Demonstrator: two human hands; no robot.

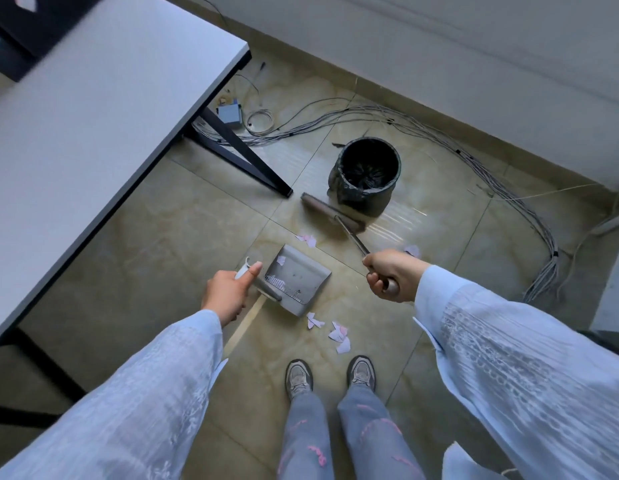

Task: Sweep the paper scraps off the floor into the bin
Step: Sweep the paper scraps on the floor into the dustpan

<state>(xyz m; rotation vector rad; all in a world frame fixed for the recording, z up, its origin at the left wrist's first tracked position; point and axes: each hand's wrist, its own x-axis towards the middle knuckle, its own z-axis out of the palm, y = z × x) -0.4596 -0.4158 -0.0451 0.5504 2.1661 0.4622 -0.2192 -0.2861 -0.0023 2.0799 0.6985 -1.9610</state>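
My left hand (pixel 228 294) grips the handle of a grey dustpan (pixel 299 278) that rests on the tiled floor; one pale scrap lies inside it. My right hand (pixel 387 275) is closed around the broom handle, and the broom head (pixel 330 213) sits on the floor beyond the pan, just in front of the bin (pixel 368 174), a round grey bin with a black liner. Pink-white paper scraps (pixel 339 336) lie near my shoes, more scraps (pixel 308 240) lie between pan and broom, and one scrap (pixel 412 251) shows past my right wrist.
A white table (pixel 93 116) with black legs (pixel 245 157) fills the left. A bundle of grey cables (pixel 509 188) curves along the floor behind and right of the bin. A small blue box (pixel 229 114) lies under the table edge. A wall runs along the back.
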